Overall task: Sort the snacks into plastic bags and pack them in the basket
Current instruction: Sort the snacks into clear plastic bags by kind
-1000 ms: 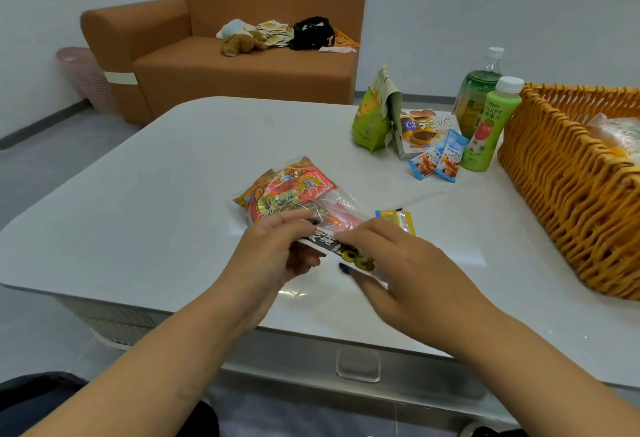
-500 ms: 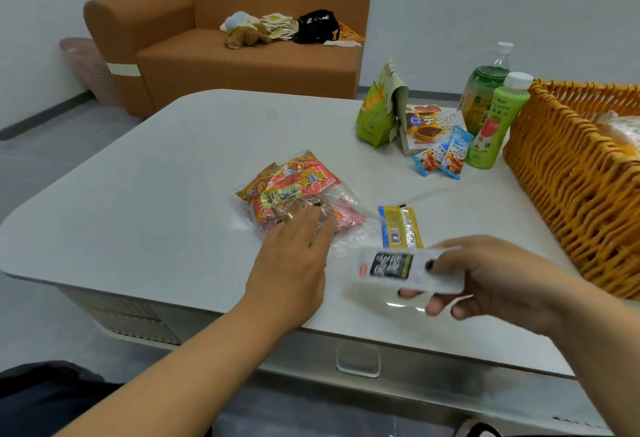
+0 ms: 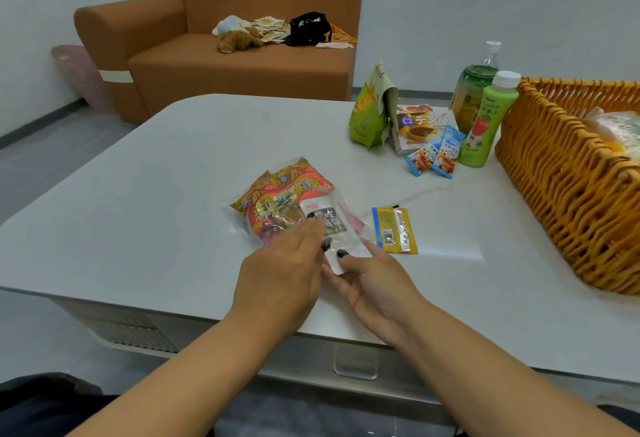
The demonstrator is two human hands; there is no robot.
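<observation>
A clear plastic bag (image 3: 277,190) with several colourful snacks inside lies in the middle of the table. My right hand (image 3: 374,280) pinches the near end of a white snack packet (image 3: 327,220) with a black label; its far end lies at the bag's mouth. My left hand (image 3: 284,266) rests on the bag's near edge with its fingers stretched out, beside the packet. A yellow packet (image 3: 394,230) lies loose on the table just right of the bag. The woven orange basket (image 3: 568,194) stands at the right edge, a filled bag showing inside it.
At the back right stand a green snack pouch (image 3: 369,114), a biscuit box (image 3: 420,124), two blue packets (image 3: 436,156) and two green bottles (image 3: 479,124). A brown sofa (image 3: 235,65) with loose items is beyond the table, a pink bin (image 3: 81,76) beside it.
My right hand lifted the white packet off to the right, then brought it back to the bag's mouth. My left hand stayed on the bag's near edge.
</observation>
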